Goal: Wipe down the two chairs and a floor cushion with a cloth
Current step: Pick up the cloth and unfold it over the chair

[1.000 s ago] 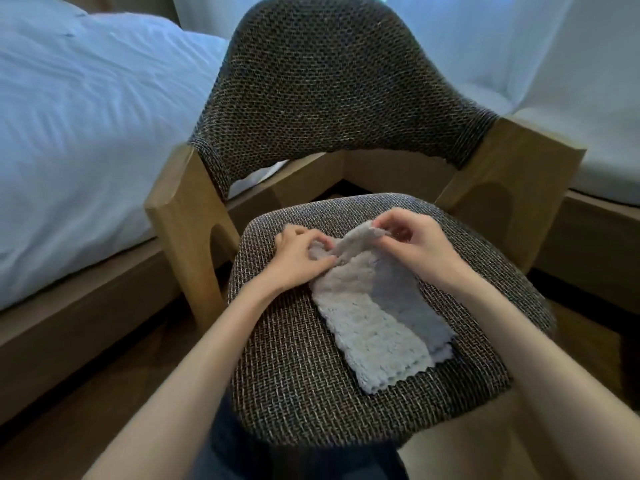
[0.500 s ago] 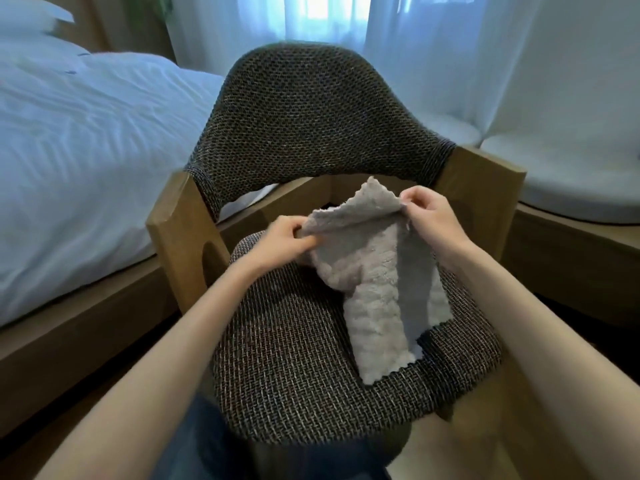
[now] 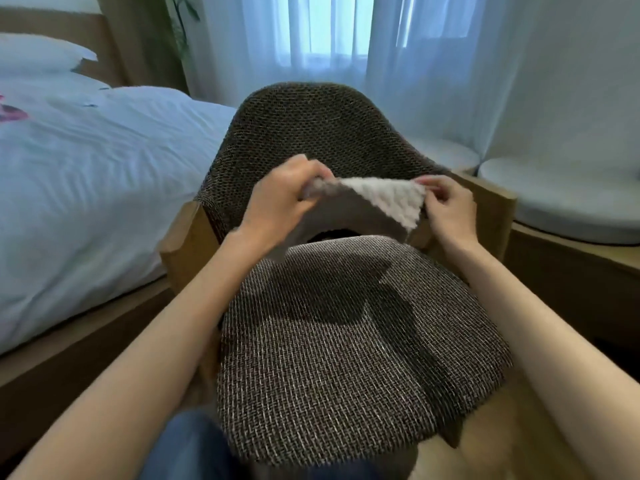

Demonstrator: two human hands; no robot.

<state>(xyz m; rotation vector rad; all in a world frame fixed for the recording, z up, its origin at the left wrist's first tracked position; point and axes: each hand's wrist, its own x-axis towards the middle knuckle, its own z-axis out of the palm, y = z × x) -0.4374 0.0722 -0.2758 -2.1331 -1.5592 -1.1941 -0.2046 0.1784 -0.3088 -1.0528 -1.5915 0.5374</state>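
A chair (image 3: 332,358) with dark woven fabric on seat and back and light wooden arms stands right in front of me. Above the back of its seat I hold a grey textured cloth (image 3: 377,206) stretched out in the air. My left hand (image 3: 280,202) grips the cloth's left corner in curled fingers. My right hand (image 3: 446,209) pinches its right corner. The cloth does not touch the chair. Two round pale cushions (image 3: 568,199) lie on the wooden platform at the right.
A bed (image 3: 86,188) with white bedding and a pillow fills the left, its wooden frame close beside the chair. Sheer curtains (image 3: 346,39) hang behind the chair. A wooden platform (image 3: 571,271) runs along the right. My knee in blue jeans (image 3: 194,448) shows at the bottom.
Both hands have lifted the cloth off the seat and spread it apart in the air. My view has tilted up, so more of the curtains and bed shows.
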